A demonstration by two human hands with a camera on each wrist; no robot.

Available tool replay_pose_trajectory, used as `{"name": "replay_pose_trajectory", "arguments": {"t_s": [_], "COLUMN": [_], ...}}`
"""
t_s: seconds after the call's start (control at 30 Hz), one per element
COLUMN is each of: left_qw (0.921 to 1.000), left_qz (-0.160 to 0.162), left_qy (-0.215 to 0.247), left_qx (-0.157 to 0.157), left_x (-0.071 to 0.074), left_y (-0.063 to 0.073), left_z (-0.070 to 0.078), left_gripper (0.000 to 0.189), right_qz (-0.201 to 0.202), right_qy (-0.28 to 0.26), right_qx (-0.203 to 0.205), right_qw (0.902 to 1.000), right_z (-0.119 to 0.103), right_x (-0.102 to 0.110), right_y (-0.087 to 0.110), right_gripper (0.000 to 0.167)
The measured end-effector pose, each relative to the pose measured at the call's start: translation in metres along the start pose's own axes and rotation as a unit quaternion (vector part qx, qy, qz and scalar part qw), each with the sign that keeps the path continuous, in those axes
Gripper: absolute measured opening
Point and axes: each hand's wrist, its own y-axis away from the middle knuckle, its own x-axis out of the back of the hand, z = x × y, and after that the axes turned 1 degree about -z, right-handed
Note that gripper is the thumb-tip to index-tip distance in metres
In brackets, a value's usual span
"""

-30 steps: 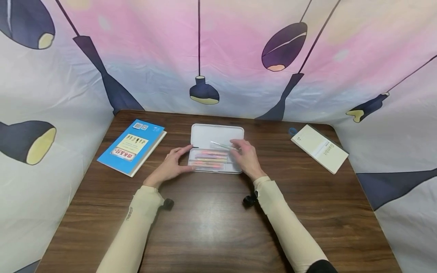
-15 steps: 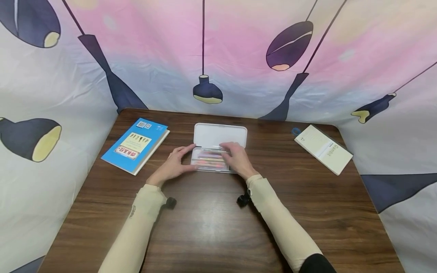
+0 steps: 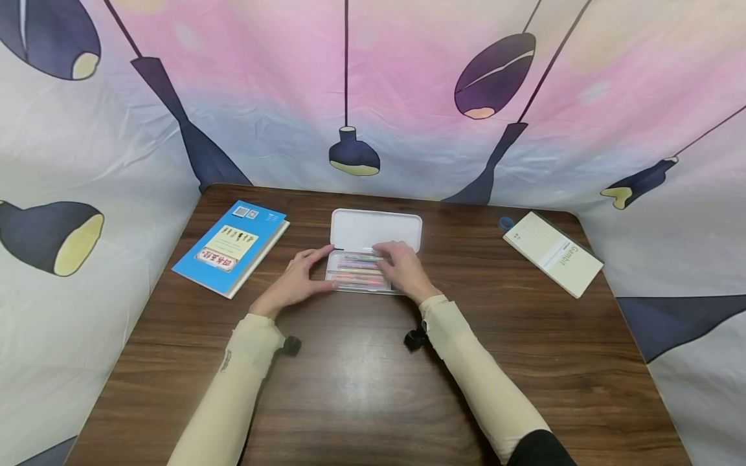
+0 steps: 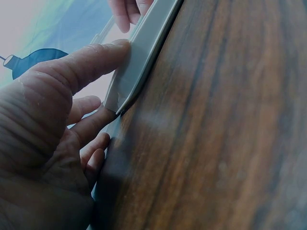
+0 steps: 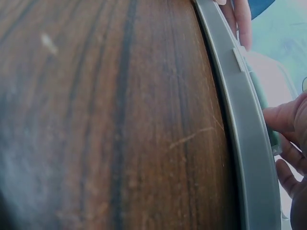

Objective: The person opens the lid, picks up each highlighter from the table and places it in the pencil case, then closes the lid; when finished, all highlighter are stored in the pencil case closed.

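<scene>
A white pencil case lies with its lid folded back on the table. Several colourful pens lie side by side in its tray. My left hand grips the case's left end, thumb on the front edge and fingers at the far corner; the left wrist view shows the thumb on the case's rim. My right hand is over the tray's right part. In the right wrist view its thumb and fingers pinch a greenish pen just inside the front wall. In the head view that hand covers the pen's right end.
A blue book lies at the table's left. Toward the right are a cream notepad and a small blue ring. Behind the wooden table hangs a cloth printed with lamps.
My right hand has moved left and brought the pen from above the case's hinge down into the tray. The left hand keeps its grip on the case.
</scene>
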Motion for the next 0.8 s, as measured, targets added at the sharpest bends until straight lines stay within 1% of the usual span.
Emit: {"name": "replay_pose_trajectory", "arguments": {"t_s": [0.27,0.4,0.47,0.6,0.8], "left_qw": [1.0000,1.0000,1.0000,1.0000,1.0000], "left_qz": [0.002,0.002,0.002,0.004,0.004], "left_qy": [0.001,0.001,0.002,-0.001,0.002], "left_qx": [0.000,0.001,0.003,0.001,-0.001], "left_x": [-0.001,0.000,0.000,0.000,-0.001], "left_y": [-0.001,0.000,0.000,0.000,-0.001], "left_z": [0.000,0.001,0.001,0.000,-0.001], "left_gripper": [0.093,0.094,0.094,0.093,0.092], "right_qz": [0.003,0.001,0.007,0.031,0.080], "right_qy": [0.007,-0.002,-0.010,-0.022,-0.032], "right_qx": [-0.001,-0.004,-0.002,0.007,0.006], "right_qw": [1.0000,1.0000,0.9999,0.9993,0.9963], "right_z": [0.002,0.004,0.006,0.009,0.011], "right_x": [0.000,0.000,0.001,0.006,0.022], "right_y": [0.001,0.002,0.003,0.003,0.000], "right_gripper": [0.034,0.035,0.036,0.034,0.032]}}
